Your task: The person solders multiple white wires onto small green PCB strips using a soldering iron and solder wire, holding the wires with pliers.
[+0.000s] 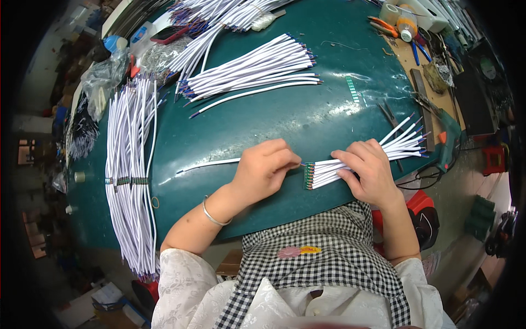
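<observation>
My left hand (pixel 266 167) is closed in a pinch, thumb and forefinger on the thin end of a white cable. That white cable (pixel 213 163) appears to run back behind the hand, its far end lying out to the left on the table. Just right of the fingertips is a small green circuit board strip (pixel 309 176), with several white cables joined side by side along it. My right hand (pixel 366 169) is closed over these cables (pixel 329 173), fingers above and thumb below. Their loose ends fan out to the right past the hand.
White cables lie in a loose pile (pixel 252 68) beyond my hands and in a tied bundle (pixel 130 219) at left. Small green strips (pixel 352 89), black tweezers (pixel 390 116), orange-handled pliers (pixel 383 26) and a green glue gun (pixel 449 140) lie to the right on the green table (pixel 192 137).
</observation>
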### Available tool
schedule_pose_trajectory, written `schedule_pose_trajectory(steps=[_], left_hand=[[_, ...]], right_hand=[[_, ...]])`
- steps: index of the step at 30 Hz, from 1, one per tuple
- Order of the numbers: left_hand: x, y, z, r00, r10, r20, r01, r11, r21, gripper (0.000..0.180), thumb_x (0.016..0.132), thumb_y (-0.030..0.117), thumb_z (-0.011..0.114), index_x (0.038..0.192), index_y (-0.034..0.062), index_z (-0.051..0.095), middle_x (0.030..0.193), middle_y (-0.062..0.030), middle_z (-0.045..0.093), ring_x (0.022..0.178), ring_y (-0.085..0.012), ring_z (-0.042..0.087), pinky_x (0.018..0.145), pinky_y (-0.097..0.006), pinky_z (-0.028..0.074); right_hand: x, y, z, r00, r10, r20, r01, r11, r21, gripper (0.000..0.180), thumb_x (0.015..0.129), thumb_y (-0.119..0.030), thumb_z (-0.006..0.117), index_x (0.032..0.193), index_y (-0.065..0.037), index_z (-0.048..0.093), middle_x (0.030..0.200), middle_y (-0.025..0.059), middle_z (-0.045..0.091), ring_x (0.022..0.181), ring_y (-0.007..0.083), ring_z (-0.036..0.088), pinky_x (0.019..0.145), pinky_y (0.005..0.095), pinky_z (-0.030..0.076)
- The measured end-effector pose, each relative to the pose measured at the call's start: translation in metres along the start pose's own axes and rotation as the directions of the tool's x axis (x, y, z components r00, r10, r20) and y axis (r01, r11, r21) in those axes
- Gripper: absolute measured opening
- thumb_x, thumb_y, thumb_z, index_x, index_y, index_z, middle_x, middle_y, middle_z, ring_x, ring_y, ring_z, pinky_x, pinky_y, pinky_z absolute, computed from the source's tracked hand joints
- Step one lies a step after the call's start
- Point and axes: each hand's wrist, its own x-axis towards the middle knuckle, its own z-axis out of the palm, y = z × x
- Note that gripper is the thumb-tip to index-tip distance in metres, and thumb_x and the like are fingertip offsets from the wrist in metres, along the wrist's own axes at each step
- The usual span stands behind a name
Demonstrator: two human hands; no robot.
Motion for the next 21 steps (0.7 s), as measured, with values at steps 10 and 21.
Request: schedule_pose_trajectory(steps=[10, 21], left_hand=[[0.001, 0.012, -0.002, 0.980, -0.200, -0.021, 0.201, 0.973, 0.117, 0.017, 0.075, -0.004, 0.076, 0.091, 0.0037, 0.073, 0.070, -0.0079, 0.059, 0.055, -0.0208, 0.057, 0.050, -0.031, 0.045], [-0.009, 0.011, 0.012, 0.942, -0.333, -0.043, 0.335, 0.941, 0.059, 0.017, 0.077, -0.004, 0.076, 0.093, 0.0020, 0.075, 0.071, -0.0079, 0.059, 0.056, -0.0161, 0.055, 0.052, -0.029, 0.044]], right_hand=[[0.015, 0.017, 0.010, 0.999, -0.049, 0.006, 0.049, 0.998, 0.025, 0.021, 0.081, -0.012, 0.071, 0.102, -0.008, 0.068, 0.078, 0.0042, 0.054, 0.074, 0.0230, 0.055, 0.075, 0.0366, 0.039], [0.011, -0.013, 0.030, 0.983, 0.110, -0.144, -0.091, 0.987, 0.132, 0.032, 0.076, -0.008, 0.074, 0.108, -0.009, 0.071, 0.111, 0.0079, 0.062, 0.110, 0.0298, 0.058, 0.102, 0.0493, 0.043]])
